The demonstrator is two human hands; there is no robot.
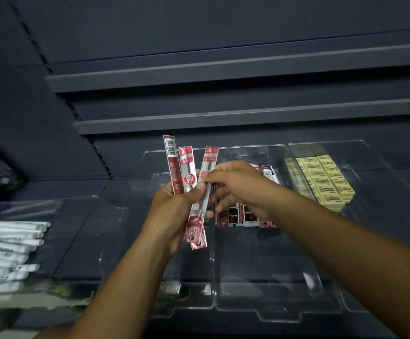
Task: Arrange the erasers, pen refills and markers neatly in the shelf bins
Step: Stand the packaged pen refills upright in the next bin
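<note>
At frame centre, the left hand [172, 211] curls its fingers round fanned pen refill packets [185, 167], the right hand [238, 187] pinching one: best square their ends before binning.

Markers [10, 248] sit at the shelf's left edge, refill packs [243, 216] in the middle bin [272, 309], erasers [326, 182] far right.

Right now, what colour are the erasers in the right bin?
The erasers are pale yellow with dark print, best seen in the head view.
</note>
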